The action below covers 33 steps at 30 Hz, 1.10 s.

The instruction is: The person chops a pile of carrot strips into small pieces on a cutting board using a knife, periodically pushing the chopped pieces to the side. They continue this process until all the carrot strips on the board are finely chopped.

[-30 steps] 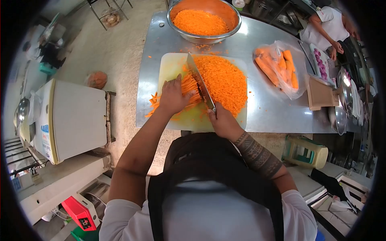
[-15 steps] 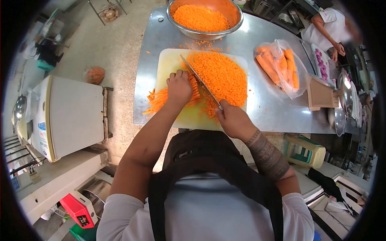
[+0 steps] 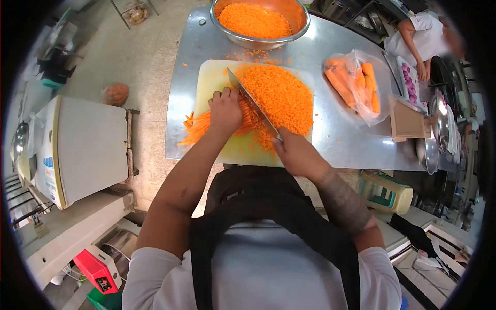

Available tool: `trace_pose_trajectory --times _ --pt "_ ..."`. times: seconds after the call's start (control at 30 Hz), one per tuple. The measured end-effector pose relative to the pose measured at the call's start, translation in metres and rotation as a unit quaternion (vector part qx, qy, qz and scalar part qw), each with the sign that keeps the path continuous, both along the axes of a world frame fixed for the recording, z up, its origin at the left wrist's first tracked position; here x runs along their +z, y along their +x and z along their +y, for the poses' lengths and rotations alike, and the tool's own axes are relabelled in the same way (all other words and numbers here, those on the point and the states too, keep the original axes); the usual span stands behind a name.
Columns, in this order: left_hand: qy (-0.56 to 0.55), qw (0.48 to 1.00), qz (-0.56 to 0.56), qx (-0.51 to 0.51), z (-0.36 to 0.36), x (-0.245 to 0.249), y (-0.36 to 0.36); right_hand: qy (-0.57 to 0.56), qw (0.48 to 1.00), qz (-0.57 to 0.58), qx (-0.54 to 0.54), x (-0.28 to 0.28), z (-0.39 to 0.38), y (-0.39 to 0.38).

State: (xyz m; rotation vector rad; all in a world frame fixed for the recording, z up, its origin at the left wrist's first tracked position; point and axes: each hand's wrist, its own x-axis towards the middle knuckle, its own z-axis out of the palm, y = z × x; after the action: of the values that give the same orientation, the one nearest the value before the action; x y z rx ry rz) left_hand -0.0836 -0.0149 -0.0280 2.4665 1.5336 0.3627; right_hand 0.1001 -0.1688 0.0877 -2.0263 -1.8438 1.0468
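Note:
My right hand (image 3: 298, 153) is wrapped round the handle of a long kitchen knife (image 3: 256, 107), whose blade slants up and left across a pale cutting board (image 3: 209, 77). Bunched under my left hand (image 3: 226, 109) are carrot sticks (image 3: 198, 128); its fingers are curled down on them, close to the blade, and their tips are partly hidden. To the right of the blade, a broad heap of finely diced carrot (image 3: 284, 95) covers much of the board. Behind the board, a metal bowl (image 3: 248, 42) holds more diced carrot (image 3: 254, 20).
A clear plastic bag (image 3: 382, 85) of whole peeled carrots (image 3: 341, 85) lies right of the board on the metal table (image 3: 330, 139). A cardboard box (image 3: 405, 121) sits farther right. Another person (image 3: 421, 36) stands at the far right beside a tray of purple onions (image 3: 409, 82).
The whole view has shifted slightly. The knife still lies along the edge of the carrot sticks, its blade angled a little differently. Both hands keep their holds.

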Motion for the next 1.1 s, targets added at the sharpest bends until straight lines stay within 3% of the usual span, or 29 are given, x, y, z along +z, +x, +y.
trace_pose_trajectory --times 0.1,0.23,0.37,0.47,0.53,0.6,0.7,0.77,0.83,1.0,1.1 --pt "0.004 1.000 -0.007 -0.002 -0.005 -0.005 -0.001 0.019 1.000 0.023 -0.009 -0.010 0.014 -0.002" --pt "0.001 1.000 0.007 0.000 -0.002 -0.005 -0.003 -0.018 1.000 0.017 -0.004 0.049 0.005 -0.002" --pt "0.019 0.999 -0.027 -0.001 -0.005 -0.013 -0.003 0.035 0.999 0.015 -0.017 -0.013 0.004 -0.011" --pt "0.010 0.999 -0.034 -0.002 -0.003 -0.011 -0.005 0.014 1.000 0.022 0.000 0.000 0.020 -0.009" --pt "0.016 0.999 -0.042 0.002 -0.002 -0.011 -0.004 -0.026 0.999 0.025 0.014 0.047 0.011 -0.003" --pt "0.022 0.998 -0.050 0.013 -0.002 -0.010 -0.001 0.005 1.000 0.026 0.005 0.008 0.007 -0.004" --pt "0.004 0.999 -0.044 0.010 -0.005 -0.008 -0.001 0.001 1.000 0.017 0.002 -0.006 0.020 -0.009" --pt "-0.003 0.999 -0.030 0.013 -0.003 -0.008 -0.004 -0.025 0.999 0.026 0.012 0.008 0.025 -0.008" --pt "-0.004 1.000 -0.017 0.017 0.000 -0.012 -0.003 -0.062 0.997 0.050 0.018 0.055 0.017 -0.001" --pt "-0.005 1.000 -0.025 0.015 -0.004 -0.008 0.000 0.010 0.997 0.081 -0.012 -0.027 0.015 -0.007" --pt "-0.009 0.999 -0.042 0.028 0.000 -0.007 -0.003 0.022 0.995 0.101 -0.011 -0.038 0.025 -0.003"
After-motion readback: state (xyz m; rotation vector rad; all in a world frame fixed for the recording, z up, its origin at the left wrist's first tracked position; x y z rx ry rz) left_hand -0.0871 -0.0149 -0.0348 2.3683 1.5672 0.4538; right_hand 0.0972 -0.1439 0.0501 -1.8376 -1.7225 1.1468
